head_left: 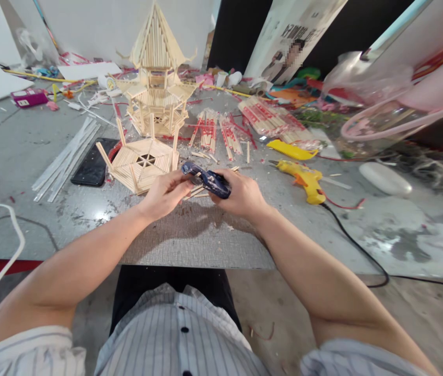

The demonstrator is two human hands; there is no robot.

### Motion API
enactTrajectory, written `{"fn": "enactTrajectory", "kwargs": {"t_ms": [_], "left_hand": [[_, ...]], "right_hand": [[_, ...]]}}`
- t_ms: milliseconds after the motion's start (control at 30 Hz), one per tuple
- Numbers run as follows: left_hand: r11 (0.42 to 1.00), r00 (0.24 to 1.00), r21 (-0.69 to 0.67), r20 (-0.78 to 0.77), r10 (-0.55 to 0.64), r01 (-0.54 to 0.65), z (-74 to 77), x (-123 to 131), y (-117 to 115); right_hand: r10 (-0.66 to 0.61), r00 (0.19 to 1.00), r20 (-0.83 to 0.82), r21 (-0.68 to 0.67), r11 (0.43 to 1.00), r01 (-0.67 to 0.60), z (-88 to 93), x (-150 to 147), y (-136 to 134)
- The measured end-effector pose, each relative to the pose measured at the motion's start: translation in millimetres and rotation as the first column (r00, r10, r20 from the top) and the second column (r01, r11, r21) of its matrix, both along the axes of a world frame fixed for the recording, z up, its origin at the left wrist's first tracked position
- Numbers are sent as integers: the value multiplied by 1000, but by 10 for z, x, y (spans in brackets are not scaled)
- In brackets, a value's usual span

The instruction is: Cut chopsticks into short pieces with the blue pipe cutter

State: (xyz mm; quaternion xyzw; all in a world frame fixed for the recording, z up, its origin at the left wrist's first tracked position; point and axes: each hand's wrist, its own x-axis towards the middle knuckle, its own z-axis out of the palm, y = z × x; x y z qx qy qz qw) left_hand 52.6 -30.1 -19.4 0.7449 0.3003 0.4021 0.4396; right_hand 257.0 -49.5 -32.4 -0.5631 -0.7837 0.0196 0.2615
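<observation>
Right hand (241, 193) was wrapped round a dark blue hand tool (208, 180), above the table (198, 240), closer to its near edge than its far one. Left hand (162, 194): thumb and fingers drawn in narrow at the tool's end; could not tell whether they pinched a stick or only steadied the tool. Loose sticks (197, 194) lay beneath. Hexagonal stick frame (161, 162) sat just beyond my left hand, posts sticking up. Judged the work wanted a firm right palm, left fingertips clear of the working end, knuckles off those posts. Glue gun (303, 180) lay toward the table's right side, apart from both hands.
</observation>
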Motion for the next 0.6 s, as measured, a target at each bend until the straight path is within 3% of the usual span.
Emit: {"fn": "enactTrajectory", "kwargs": {"t_ms": [133,300,600], "left_hand": [[988,993,-154,118,-7,25,61,-12,-1],[966,991,-246,127,-53,83,57,-1,14],[968,994,-235,87,-71,90,-12,22,53]], "right_hand": [[-38,999,-21,-1,999,38,20,28,12],[-49,999,-12,-29,998,49,39,22,11],[-11,1000,-7,-27,1000,11,7,22,17]]}}
